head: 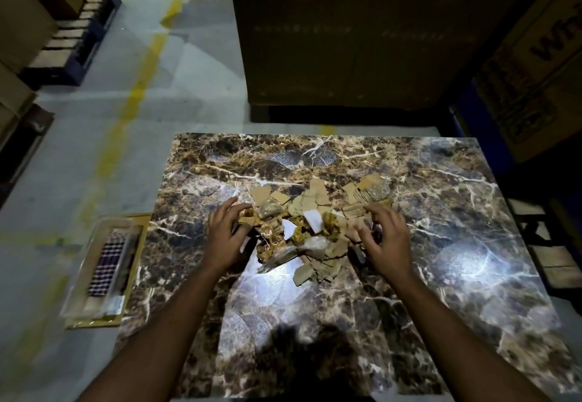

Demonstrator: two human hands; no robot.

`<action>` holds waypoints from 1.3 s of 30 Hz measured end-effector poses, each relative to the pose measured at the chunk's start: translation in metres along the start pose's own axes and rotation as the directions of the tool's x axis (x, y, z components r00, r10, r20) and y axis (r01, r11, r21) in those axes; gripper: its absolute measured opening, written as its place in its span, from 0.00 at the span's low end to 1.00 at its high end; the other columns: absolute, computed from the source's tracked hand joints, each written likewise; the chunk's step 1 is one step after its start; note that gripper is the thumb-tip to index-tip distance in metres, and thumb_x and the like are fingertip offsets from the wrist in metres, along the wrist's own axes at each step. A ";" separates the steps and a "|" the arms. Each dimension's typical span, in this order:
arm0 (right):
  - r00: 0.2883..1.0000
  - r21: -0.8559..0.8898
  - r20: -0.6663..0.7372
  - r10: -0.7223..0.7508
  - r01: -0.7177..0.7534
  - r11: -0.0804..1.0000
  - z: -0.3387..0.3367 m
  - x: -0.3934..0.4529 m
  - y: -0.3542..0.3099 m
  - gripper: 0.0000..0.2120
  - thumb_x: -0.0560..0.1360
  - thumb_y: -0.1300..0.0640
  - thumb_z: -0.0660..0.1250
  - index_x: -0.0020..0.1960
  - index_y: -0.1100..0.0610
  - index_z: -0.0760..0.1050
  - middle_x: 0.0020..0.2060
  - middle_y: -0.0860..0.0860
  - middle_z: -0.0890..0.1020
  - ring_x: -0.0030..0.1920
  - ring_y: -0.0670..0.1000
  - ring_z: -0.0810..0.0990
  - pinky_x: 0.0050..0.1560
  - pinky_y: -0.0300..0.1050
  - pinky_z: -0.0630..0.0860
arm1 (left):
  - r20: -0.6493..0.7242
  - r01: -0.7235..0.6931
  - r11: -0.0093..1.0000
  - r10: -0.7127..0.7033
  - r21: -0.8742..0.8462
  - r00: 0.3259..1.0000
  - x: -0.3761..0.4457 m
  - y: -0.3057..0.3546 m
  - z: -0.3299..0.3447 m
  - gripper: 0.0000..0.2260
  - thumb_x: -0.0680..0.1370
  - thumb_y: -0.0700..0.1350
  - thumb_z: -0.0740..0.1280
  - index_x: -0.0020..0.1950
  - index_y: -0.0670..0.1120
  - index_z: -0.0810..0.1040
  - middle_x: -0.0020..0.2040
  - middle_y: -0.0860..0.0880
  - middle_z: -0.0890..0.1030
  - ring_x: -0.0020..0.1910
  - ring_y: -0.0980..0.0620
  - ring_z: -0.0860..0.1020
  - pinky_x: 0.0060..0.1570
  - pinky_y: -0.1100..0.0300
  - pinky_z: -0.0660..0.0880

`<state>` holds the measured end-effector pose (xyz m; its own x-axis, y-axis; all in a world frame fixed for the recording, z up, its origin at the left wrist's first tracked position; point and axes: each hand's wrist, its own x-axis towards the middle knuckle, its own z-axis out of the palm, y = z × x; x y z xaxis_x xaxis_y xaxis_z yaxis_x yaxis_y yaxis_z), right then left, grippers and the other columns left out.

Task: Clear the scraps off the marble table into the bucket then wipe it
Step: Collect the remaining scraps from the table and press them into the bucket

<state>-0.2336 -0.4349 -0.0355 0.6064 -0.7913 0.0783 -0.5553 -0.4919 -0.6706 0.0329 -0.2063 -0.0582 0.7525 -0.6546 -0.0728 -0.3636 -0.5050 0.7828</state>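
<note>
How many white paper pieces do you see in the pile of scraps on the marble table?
2. One white piece lies near the pile's middle, closer to the left hand. The other white piece lies just right of it, toward the right hand. More may be hidden under the cardboard scraps.

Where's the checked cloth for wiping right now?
In the head view, the checked purple-and-white cloth lies in a clear plastic container off the marble table's left edge, beside the left hand.
</note>
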 end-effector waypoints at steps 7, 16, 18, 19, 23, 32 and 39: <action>0.964 -0.091 0.266 -0.017 0.042 0.995 0.046 -0.022 -0.007 0.35 0.75 0.24 0.47 0.79 0.33 0.53 0.82 0.48 0.56 0.80 0.53 0.53 0.79 0.67 0.44 | 0.025 0.059 0.995 -0.057 -0.081 0.998 -0.029 0.009 0.052 0.25 0.77 0.66 0.58 0.74 0.65 0.67 0.80 0.56 0.59 0.78 0.50 0.57 0.73 0.36 0.60; 0.992 0.167 0.121 -0.020 -0.001 0.986 0.099 -0.020 -0.032 0.28 0.80 0.34 0.58 0.77 0.40 0.62 0.80 0.40 0.60 0.80 0.47 0.57 0.79 0.63 0.50 | -0.111 -0.008 0.966 -0.021 -0.257 0.994 -0.040 0.043 0.108 0.22 0.80 0.63 0.58 0.74 0.63 0.68 0.77 0.58 0.64 0.77 0.53 0.61 0.72 0.43 0.65; 0.997 0.203 0.082 0.008 -0.024 0.979 0.107 -0.021 -0.035 0.25 0.80 0.38 0.60 0.75 0.44 0.66 0.78 0.41 0.64 0.78 0.47 0.60 0.77 0.63 0.55 | -0.154 -0.012 0.955 -0.035 -0.297 0.987 -0.040 0.047 0.122 0.20 0.81 0.60 0.59 0.72 0.59 0.71 0.75 0.56 0.68 0.76 0.53 0.63 0.72 0.43 0.66; 0.998 0.225 0.060 0.025 -0.038 0.974 0.110 -0.021 -0.036 0.23 0.81 0.39 0.59 0.73 0.45 0.68 0.76 0.41 0.66 0.77 0.48 0.62 0.75 0.63 0.58 | -0.176 0.006 0.943 -0.068 -0.332 0.982 -0.039 0.050 0.128 0.20 0.81 0.60 0.59 0.71 0.58 0.72 0.74 0.55 0.69 0.75 0.54 0.64 0.72 0.44 0.66; 0.996 0.356 -0.035 0.086 -0.068 0.932 0.122 -0.020 -0.039 0.17 0.80 0.41 0.60 0.64 0.48 0.72 0.68 0.45 0.74 0.71 0.51 0.71 0.67 0.64 0.69 | -0.255 0.038 0.886 -0.174 -0.463 0.951 -0.034 0.061 0.146 0.15 0.80 0.56 0.60 0.64 0.56 0.77 0.70 0.54 0.74 0.73 0.53 0.68 0.69 0.44 0.69; 0.976 0.499 0.039 0.215 -0.205 0.842 0.108 -0.009 -0.049 0.26 0.79 0.48 0.61 0.77 0.48 0.67 0.67 0.38 0.69 0.66 0.25 0.65 0.59 0.22 0.64 | -0.105 0.172 0.763 -0.299 -0.623 0.948 -0.024 0.082 0.148 0.21 0.75 0.58 0.65 0.68 0.63 0.75 0.68 0.60 0.73 0.66 0.64 0.73 0.62 0.58 0.74; 0.965 0.635 0.098 0.243 -0.248 0.731 0.098 0.002 -0.063 0.15 0.74 0.46 0.65 0.60 0.42 0.79 0.56 0.48 0.69 0.57 0.50 0.78 0.55 0.52 0.80 | -0.028 0.231 0.617 -0.381 -0.752 0.924 -0.022 0.098 0.139 0.09 0.79 0.47 0.66 0.57 0.55 0.81 0.62 0.52 0.80 0.59 0.57 0.80 0.52 0.61 0.76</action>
<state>-0.1417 -0.3702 -0.0655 0.5061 -0.8476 -0.1593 -0.1949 0.0676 -0.9785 -0.0953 -0.3198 -0.0652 0.8491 -0.3973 -0.3481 0.3630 -0.0397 0.9309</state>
